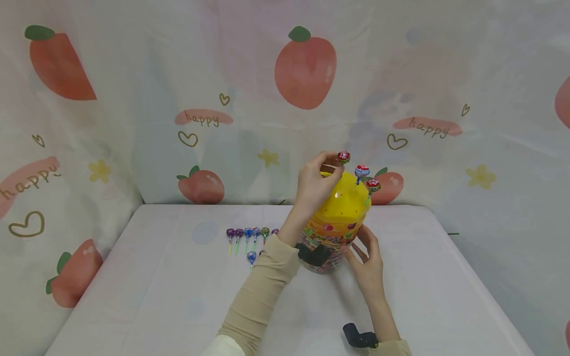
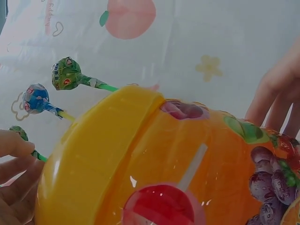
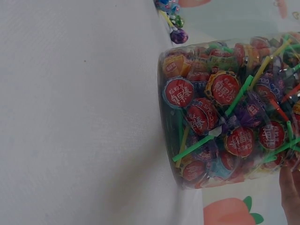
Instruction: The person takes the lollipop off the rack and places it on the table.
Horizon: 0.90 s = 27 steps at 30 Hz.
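Observation:
A clear plastic candy jar (image 1: 331, 232) with a yellow lid (image 1: 345, 200) stands on the table, full of wrapped lollipops (image 3: 225, 91). My left hand (image 1: 317, 184) is at the top of the lid and pinches a lollipop (image 1: 343, 157) just below its wrapped head; its green stick meets the lid in the left wrist view. Two more lollipops, a blue one (image 1: 361, 171) and a green one (image 1: 373, 185), stick up from the lid beside it. My right hand (image 1: 368, 267) holds the jar low on its right side, with fingers partly hidden behind it.
Left of the jar, several lollipops (image 1: 247, 233) lie in a row on the white table (image 1: 169, 287), with a blue one (image 1: 251, 257) in front of them. My left forearm covers part of that group. A fruit-patterned cloth (image 1: 249, 64) hangs behind the table.

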Available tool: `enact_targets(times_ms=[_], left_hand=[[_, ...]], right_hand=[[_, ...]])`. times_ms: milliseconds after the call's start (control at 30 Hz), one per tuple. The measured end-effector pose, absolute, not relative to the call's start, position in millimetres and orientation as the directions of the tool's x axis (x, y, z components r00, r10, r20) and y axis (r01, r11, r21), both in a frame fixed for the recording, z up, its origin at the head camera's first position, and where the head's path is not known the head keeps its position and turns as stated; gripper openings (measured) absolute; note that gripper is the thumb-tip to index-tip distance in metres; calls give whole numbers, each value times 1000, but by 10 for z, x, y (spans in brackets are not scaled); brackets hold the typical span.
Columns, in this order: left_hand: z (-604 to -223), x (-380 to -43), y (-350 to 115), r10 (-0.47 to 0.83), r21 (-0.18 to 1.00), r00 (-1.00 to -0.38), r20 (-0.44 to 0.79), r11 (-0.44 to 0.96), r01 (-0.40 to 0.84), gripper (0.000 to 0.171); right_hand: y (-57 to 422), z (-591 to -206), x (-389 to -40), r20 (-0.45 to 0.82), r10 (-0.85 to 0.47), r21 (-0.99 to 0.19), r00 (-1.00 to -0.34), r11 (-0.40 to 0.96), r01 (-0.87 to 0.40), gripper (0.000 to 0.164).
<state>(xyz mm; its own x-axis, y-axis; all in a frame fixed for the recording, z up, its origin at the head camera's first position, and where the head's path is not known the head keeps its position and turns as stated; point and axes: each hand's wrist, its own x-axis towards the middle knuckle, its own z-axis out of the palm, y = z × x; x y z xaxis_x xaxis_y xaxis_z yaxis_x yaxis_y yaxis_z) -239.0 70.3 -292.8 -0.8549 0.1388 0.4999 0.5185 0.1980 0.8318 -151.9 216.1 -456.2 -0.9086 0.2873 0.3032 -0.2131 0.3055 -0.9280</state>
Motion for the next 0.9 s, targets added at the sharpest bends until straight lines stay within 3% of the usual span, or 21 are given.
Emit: enact_targets(times_ms=[467,900], left_hand=[[-2942,-2399,733,115,818,-838,533,184,545,27],[-2912,-2380,697,46,766,-777,628,136,628,24]], right_hand=[[2080,-4368,-1426,273,286,-933,-919,313,-179,71],[2159,-4561,-1522,298,291,-929,-909,307,-207,71]])
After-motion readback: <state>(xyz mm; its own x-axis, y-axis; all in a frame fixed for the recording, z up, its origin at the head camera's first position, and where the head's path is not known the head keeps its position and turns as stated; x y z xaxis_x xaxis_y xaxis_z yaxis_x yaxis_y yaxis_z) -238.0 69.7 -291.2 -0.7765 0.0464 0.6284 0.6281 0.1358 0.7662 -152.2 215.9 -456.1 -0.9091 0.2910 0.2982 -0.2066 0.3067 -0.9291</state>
